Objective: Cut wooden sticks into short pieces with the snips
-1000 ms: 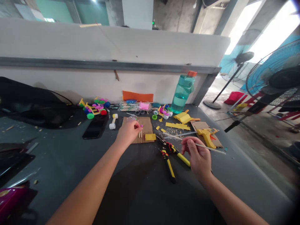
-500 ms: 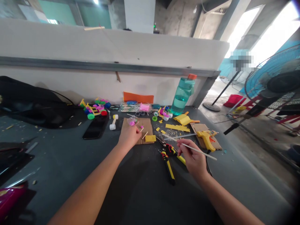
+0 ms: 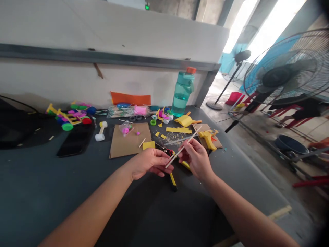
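My right hand (image 3: 196,158) pinches a long thin pale wooden stick (image 3: 193,135), which slants down toward my left hand. My left hand (image 3: 152,162) has its thumb and fingers around a short piece of stick, laid alongside the long stick's lower end; the fingers partly cover it. Below both hands lie pliers (image 3: 173,181) with yellow and black handles, mostly hidden. Just beyond my left hand, a cardboard sheet (image 3: 123,145) bears another short stick (image 3: 142,142), a yellow piece (image 3: 148,145) and small pink parts (image 3: 125,130).
A yellow glue gun (image 3: 208,139) rests on cardboard at the right. Behind stand a teal water bottle (image 3: 180,97) and small colourful wheeled models (image 3: 72,118). A black phone (image 3: 74,140) and a white-wheeled axle (image 3: 101,131) lie left. A fan (image 3: 277,75) stands beyond the table's right edge.
My left hand has left the cardboard with a short stick and come back beside my right hand. The long stick has swung to point up and right. The view has shifted right.
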Tool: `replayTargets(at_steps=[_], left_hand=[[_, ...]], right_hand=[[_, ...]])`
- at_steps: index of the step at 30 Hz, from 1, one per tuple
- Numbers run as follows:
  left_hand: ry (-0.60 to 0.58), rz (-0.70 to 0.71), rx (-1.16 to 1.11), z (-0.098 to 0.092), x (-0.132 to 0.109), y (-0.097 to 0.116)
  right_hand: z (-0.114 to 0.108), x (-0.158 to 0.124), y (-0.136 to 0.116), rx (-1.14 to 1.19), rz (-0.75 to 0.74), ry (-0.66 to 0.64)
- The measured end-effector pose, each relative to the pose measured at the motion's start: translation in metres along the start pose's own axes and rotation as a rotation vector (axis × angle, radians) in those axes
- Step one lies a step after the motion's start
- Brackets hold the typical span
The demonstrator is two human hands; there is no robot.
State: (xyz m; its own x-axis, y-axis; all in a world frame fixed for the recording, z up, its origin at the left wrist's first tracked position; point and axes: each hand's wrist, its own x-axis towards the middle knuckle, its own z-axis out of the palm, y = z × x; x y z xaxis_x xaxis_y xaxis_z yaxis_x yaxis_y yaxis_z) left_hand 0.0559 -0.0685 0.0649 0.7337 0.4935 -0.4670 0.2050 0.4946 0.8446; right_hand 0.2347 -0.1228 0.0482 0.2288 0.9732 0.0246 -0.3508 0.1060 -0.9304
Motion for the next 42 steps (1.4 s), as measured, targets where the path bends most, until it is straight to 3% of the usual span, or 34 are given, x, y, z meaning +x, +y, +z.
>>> replayTargets(at_steps=[7, 11, 19, 29, 33, 42], left_hand=[[-0.002, -0.021, -0.062, -0.002, 0.002, -0.003], [0.002, 0.058, -0.06, -0.003, 0.004, -0.004], [0.045, 0.095, -0.064, 0.002, 0.006, -0.006], [-0.035, 0.026, -0.194, 0.002, 0.01, -0.013], [-0.081, 0.069, -0.15, 0.0, 0.009, -0.015], [-0.041, 0.162, -0.138, 0.004, 0.014, -0.021]], right_hand=[[-0.003, 0.002, 0.001, 0.045, 0.046, 0.032], [-0.003, 0.002, 0.001, 0.064, 0.1, 0.026], [0.004, -0.006, 0.005, -0.074, 0.272, -0.16], [-0.001, -0.001, 0.005, -0.01, 0.274, -0.096], [-0.001, -0.001, 0.006, 0.014, 0.302, -0.084], [0.0, -0.002, 0.007, 0.043, 0.308, -0.075]])
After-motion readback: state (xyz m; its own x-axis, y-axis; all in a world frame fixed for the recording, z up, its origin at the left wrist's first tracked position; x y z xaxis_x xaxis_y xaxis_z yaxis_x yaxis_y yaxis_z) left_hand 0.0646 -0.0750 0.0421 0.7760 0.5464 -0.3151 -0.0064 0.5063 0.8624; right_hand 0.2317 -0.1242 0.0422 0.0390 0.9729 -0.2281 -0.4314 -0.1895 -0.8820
